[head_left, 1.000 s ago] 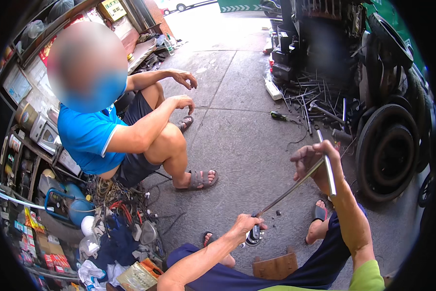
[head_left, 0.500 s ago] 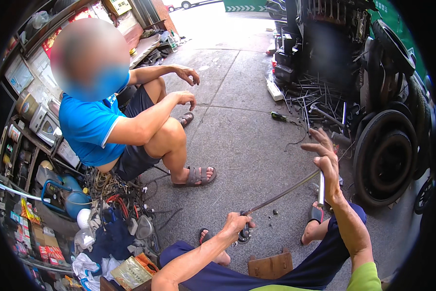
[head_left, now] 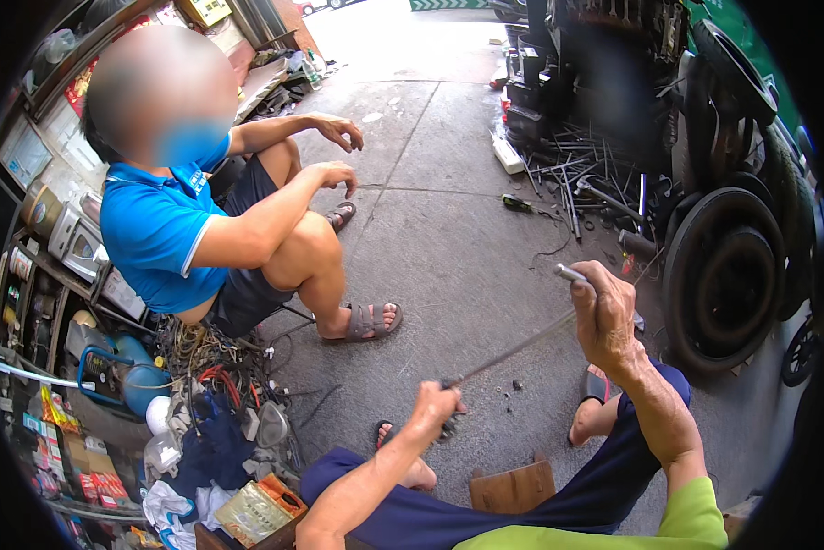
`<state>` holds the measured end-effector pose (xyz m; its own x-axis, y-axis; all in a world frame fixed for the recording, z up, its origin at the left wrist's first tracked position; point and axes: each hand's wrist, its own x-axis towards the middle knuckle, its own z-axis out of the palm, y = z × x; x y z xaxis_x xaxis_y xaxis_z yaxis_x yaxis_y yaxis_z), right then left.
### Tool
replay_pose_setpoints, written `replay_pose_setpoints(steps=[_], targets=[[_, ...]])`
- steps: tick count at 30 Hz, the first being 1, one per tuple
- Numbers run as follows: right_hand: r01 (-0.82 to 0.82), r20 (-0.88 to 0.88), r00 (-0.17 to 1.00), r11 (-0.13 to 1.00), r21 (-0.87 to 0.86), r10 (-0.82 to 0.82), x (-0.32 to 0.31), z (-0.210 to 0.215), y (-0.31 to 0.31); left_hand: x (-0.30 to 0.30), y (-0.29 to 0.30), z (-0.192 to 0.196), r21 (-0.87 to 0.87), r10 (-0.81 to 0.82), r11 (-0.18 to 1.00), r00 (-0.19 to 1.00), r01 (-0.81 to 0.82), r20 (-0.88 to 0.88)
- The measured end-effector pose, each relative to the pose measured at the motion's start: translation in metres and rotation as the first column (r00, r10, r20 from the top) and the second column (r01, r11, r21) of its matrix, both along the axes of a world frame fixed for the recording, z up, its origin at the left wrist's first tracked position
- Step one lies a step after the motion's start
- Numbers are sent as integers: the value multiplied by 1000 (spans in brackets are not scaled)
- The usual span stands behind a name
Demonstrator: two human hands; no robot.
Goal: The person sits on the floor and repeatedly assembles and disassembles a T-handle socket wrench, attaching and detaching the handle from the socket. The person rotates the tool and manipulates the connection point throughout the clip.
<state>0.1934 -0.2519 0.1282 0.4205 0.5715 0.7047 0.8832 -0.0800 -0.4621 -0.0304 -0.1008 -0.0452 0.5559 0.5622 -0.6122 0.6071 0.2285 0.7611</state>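
My left hand [head_left: 432, 406] is closed around a small black part [head_left: 448, 427], low in front of my legs. From that part a long thin rod or cable [head_left: 522, 346], blurred, runs up to the right and passes behind my right hand [head_left: 604, 312]. The fingers of my right hand are curled round a silver metal bar [head_left: 569, 273], whose end pokes out at the left of the fist. Whether this hand also touches the long rod, I cannot tell. Several small dark nuts or fittings [head_left: 517, 385] lie on the floor beneath.
A person in a blue shirt [head_left: 160, 220] sits at the left, arms on knees. A wheel [head_left: 728, 280] and tyres stand at the right, near piled metal tools [head_left: 604, 174]. A green-handled screwdriver [head_left: 516, 203] lies on the floor. A low wooden stool [head_left: 513, 488] is between my feet.
My right hand has gone from spread fingers, with the silver bar hanging down, to a closed grip with the bar pointing up-left. My left hand has moved slightly up and left.
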Motion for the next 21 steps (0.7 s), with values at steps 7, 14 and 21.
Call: replay_pose_setpoints(steps=[7,14,21], targets=[[-27,-725,689,1000,-3,16,22,-7,-14,14,65,66,715,15,699,1000,-11,0],[-110,-992,120,994,19,33,14,-14,-17,11,74,116,900,67,434,998,-31,2],[-469,-952,302,877,-108,44,10,2,-11,5,78,117,879,33,436,980,-192,198]])
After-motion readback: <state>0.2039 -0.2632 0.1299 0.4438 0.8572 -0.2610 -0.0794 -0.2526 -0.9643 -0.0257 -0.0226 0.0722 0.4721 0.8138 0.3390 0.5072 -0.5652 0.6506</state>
